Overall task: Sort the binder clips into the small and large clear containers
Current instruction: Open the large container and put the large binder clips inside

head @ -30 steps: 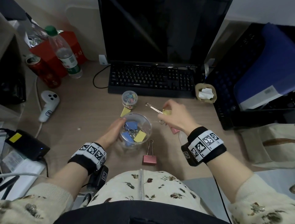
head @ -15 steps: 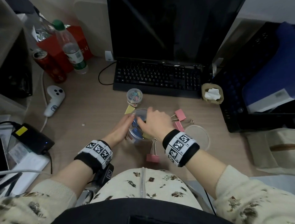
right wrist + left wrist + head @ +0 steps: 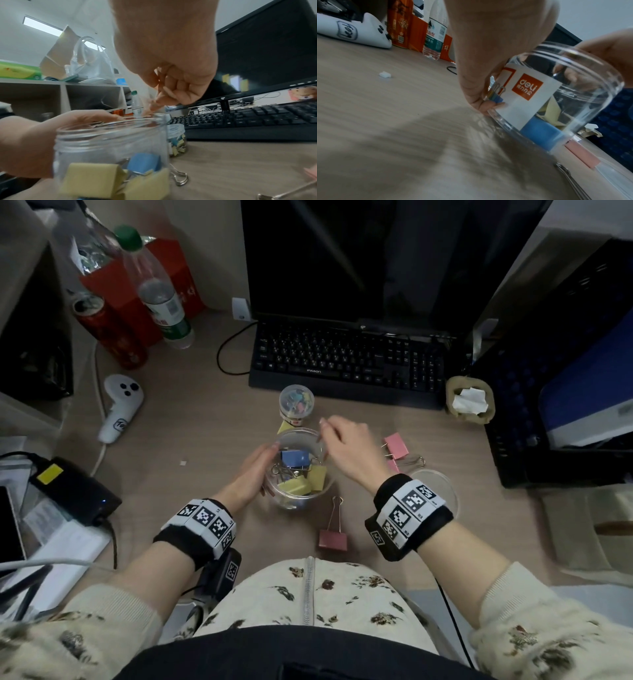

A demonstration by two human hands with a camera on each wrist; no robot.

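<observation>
The large clear container stands on the desk in front of me, with blue and yellow large binder clips inside. My left hand grips its left wall, thumb and fingers curved round it. Just above the jar's far right rim hovers my right hand, loosely curled and holding nothing. Behind the jar stands the small clear container, lidded and full of small coloured clips. Loose large clips lie about: a yellow one behind the jar, two pink ones at the right, a pink one in front.
A clear lid lies right of my right wrist. The keyboard and monitor close off the back. A white controller, a red can and a bottle stand at the left, a black crate at the right.
My right hand brought a yellow clip from the right over the jar and let it go; a second yellow clip now lies inside. My left hand kept its grip on the jar.
</observation>
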